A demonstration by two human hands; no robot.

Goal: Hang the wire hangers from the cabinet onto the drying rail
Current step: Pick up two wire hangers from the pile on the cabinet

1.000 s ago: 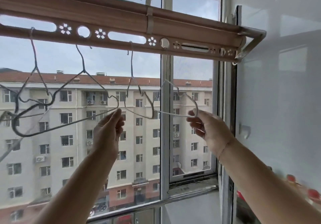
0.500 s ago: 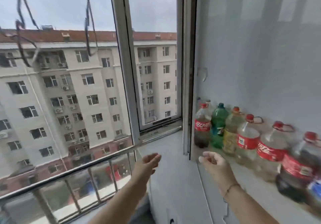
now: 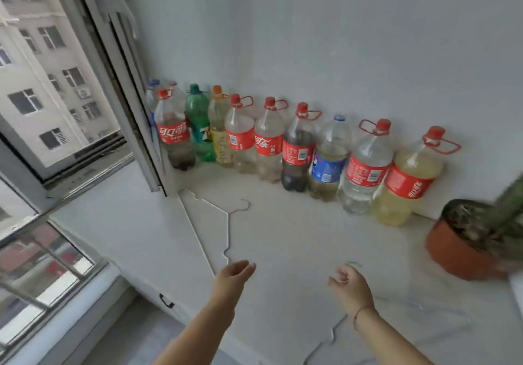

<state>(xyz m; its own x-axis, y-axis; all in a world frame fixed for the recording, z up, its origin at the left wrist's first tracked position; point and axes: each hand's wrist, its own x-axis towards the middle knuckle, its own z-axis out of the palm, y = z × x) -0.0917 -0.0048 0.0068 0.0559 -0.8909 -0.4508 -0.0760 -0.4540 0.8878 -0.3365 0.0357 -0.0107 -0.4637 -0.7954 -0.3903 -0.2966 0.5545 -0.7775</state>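
A white wire hanger lies flat on the pale cabinet top, its hook pointing toward the bottles. A second, thin grey wire hanger lies nearer me, partly under my right forearm, with its hook just beyond my fingers. My left hand hovers with relaxed fingers over the near end of the white hanger, holding nothing. Over the grey hanger, my right hand has loosely curled fingers and is empty. The drying rail is out of view.
A row of several large plastic bottles stands along the white wall. A potted cactus in a brown pot sits at the right. The open window frame juts in at the left. A cabinet handle shows below.
My view has dropped from the rail with its hung hangers to the cabinet top. Both hands let go and came down, now empty above the lying hangers.
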